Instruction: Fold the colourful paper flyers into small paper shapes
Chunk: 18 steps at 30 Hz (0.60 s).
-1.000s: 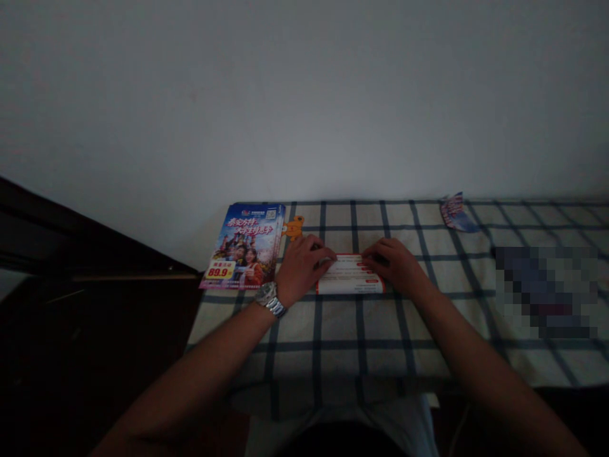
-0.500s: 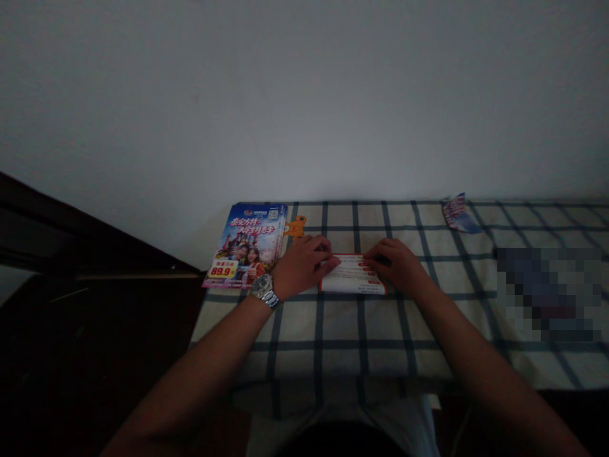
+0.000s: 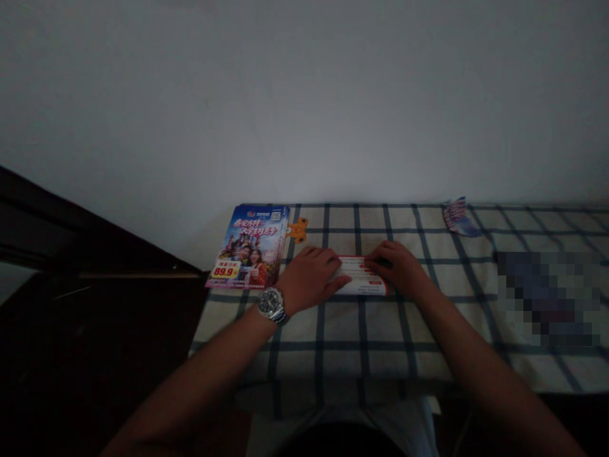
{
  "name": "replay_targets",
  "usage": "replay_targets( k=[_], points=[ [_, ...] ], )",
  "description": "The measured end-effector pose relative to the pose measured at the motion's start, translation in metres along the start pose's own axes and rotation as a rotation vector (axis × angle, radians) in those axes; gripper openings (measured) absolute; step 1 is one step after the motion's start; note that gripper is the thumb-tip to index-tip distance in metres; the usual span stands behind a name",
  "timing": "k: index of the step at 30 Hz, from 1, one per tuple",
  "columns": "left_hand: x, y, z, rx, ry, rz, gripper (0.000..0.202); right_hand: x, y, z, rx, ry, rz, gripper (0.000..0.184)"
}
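A folded leaflet (image 3: 358,285), white with red edging and small print, lies on the checked cloth in front of me. My left hand (image 3: 314,273), with a metal watch on its wrist, rests over the leaflet's left end; its fingers lie flat and the thumb is spread apart. At the upper right edge, my right hand (image 3: 396,263) has thumb and fingers pinched on the paper. Left of both hands sits a stack of colourful flyers (image 3: 250,244), its top sheet blue and pink with "89.9" printed on it.
Blue-and-white checked cloth (image 3: 337,346) covers the table, which runs along a pale wall (image 3: 304,108). An orange bear figure (image 3: 298,230) shows beside the flyers. A creased piece of printed paper (image 3: 460,219) stands at the back right, and a pixelated area (image 3: 547,298) lies nearer me.
My left hand has slid right and toward me, from the leaflet's upper left edge onto its surface, its thumb now lower. The right hand keeps its pinch at nearly the same place.
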<state>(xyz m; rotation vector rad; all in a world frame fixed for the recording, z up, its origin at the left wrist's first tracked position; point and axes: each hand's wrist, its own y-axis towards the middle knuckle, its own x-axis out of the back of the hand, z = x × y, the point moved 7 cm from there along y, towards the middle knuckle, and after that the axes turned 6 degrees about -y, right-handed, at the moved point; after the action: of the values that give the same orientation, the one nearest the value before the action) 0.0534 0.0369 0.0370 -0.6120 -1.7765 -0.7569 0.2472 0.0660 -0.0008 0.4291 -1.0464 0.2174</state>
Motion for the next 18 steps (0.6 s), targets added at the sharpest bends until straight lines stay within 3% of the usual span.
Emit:
replay_targets(
  k=[11, 18],
  points=[
    [-0.006, -0.004, -0.009, -0.013, -0.005, 0.022, 0.042, 0.000, 0.001, 0.000, 0.017, -0.005, 0.002, 0.005],
    [-0.011, -0.005, -0.008, -0.019, -0.063, 0.018, 0.038, 0.007, 0.000, 0.006, 0.011, -0.001, 0.007, 0.018]
  ],
)
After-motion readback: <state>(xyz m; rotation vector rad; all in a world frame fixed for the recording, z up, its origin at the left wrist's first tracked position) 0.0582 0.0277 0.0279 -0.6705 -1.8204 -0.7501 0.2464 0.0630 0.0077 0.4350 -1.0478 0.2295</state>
